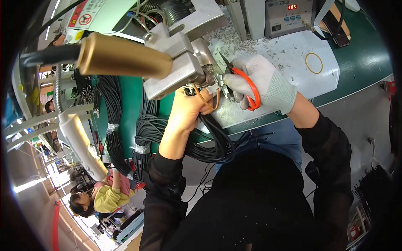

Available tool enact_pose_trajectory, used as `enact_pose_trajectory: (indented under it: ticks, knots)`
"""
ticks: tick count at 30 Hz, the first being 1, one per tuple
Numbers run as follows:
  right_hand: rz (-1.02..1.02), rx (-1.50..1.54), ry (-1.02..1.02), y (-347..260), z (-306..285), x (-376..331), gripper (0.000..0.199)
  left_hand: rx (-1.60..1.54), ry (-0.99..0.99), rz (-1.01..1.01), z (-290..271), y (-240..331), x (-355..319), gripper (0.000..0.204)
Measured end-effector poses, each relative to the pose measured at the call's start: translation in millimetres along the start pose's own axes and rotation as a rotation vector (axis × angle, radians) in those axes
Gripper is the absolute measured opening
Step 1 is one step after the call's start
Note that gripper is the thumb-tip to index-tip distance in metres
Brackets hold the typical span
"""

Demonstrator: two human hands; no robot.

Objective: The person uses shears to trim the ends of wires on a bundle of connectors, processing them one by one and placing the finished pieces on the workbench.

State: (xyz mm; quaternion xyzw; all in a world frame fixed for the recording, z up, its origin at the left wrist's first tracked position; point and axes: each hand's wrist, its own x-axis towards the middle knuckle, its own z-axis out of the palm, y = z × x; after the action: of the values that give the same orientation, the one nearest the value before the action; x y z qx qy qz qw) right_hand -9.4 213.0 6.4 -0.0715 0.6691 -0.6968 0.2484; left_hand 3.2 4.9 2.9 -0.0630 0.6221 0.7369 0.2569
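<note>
My bare left hand (184,108) is closed around the ends of a bundle of black cables (215,144), which droops toward my lap. A brown rubber band (217,100) loops beside its fingers. My right hand (259,77), in a pale glove, keeps red-handled scissors (254,90) in its grip, with the dark blades sticking out up and to the left. Its fingertips meet small shiny metal cable ends (223,85) next to my left fingers. Just above both hands sits the metal head (180,62) of a machine, partly hiding the left fingers.
More black cable bundles (144,129) lie on the green table (364,58) at left. Metal clippings (238,39) litter a pale sheet (293,85), where a yellow rubber band (313,62) lies. A control box (289,19) stands behind. A lamp (81,144) hangs left; a person (111,196) sits beyond.
</note>
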Motion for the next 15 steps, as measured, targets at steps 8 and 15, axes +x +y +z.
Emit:
enact_pose_trajectory:
  ticks: [8,15]
  knots:
    - [0.027,0.037,-0.027,-2,-2,1,0.029,0.518,0.196,0.036,6,11,-1,0.013]
    - [0.045,0.071,-0.017,2,2,2,0.028,0.523,0.188,0.149,6,7,-3,0.019]
